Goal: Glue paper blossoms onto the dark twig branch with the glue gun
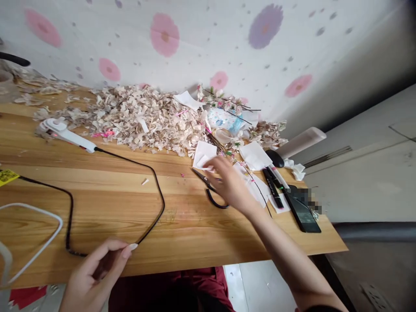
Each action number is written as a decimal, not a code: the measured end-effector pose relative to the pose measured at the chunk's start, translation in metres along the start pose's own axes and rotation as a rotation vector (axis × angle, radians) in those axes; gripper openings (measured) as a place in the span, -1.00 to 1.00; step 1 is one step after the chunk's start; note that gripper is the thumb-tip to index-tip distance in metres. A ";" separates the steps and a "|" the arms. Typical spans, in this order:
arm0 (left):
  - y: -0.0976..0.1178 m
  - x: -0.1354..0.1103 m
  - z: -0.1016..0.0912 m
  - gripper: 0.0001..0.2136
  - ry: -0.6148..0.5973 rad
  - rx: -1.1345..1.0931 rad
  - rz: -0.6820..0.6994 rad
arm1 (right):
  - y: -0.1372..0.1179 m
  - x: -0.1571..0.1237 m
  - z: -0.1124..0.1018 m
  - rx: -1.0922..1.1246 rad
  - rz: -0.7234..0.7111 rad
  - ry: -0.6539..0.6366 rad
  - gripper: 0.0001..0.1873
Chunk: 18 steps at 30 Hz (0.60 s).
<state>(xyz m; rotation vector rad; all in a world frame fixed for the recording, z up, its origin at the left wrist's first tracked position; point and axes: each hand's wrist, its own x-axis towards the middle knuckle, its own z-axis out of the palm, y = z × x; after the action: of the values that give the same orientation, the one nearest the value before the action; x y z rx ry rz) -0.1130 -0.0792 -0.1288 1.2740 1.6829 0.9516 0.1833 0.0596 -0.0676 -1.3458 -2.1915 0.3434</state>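
- Two hands show: the left hand (94,277), at the lower left of the frame, is open and loosely curled, gripping nothing, just beside a black cord (156,212) on the wooden tabletop (97,203).
- Upper left, a white corded tool (65,134) lies against a heap of pale shreds (139,121).
- Right of center, the right hand (230,186) is open, its fingertips (208,164) on a white paper square (205,151), just above black-handled scissors (214,201).
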 end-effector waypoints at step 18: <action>0.064 -0.010 0.059 -0.76 -0.050 -0.020 0.122 | 0.102 -0.138 -0.042 -0.030 0.839 0.498 -0.66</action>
<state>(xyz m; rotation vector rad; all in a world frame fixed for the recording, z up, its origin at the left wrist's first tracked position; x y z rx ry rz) -0.0337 -0.0699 -0.0927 1.3888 1.5678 0.9977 0.3316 -0.0168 -0.1247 -2.0565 -1.1630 0.2317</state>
